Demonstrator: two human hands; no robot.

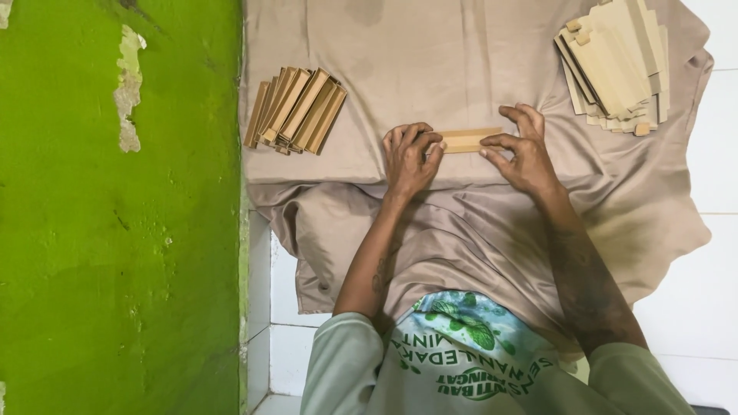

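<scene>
- We hold a small wooden piece (467,140) between both hands, flat on the beige cloth (430,69), about midway between two stacks.
- Our left hand (410,157) sits at the piece's left end, fingers curled in and pinching that end, thumb at its near edge.
- Our right hand (521,150) grips the right end, thumb and forefinger pressed on it, the other fingers arched above.
- The piece is a short pale strip lying crosswise to us; its middle shows between the hands, and both ends are covered by fingers.
- To our left, well apart from the hands, a stack of folded strips (296,111) lies on the cloth, leaning like a fanned row, brown edges up.
- To our right, at the far corner of the cloth, a pile of flat pieces (615,61) lies loosely spread, pale with small tabs at the edges.
- The cloth drapes over a raised pad and falls in folds toward our lap, with dark smudges near its right edge.
- A green wall (115,230) with flaked paint runs along our left side.
- White tiles (711,169) show on the right and beside the wall low down.
- Our pale green shirt (461,361) with a leaf print fills the bottom of the view.
</scene>
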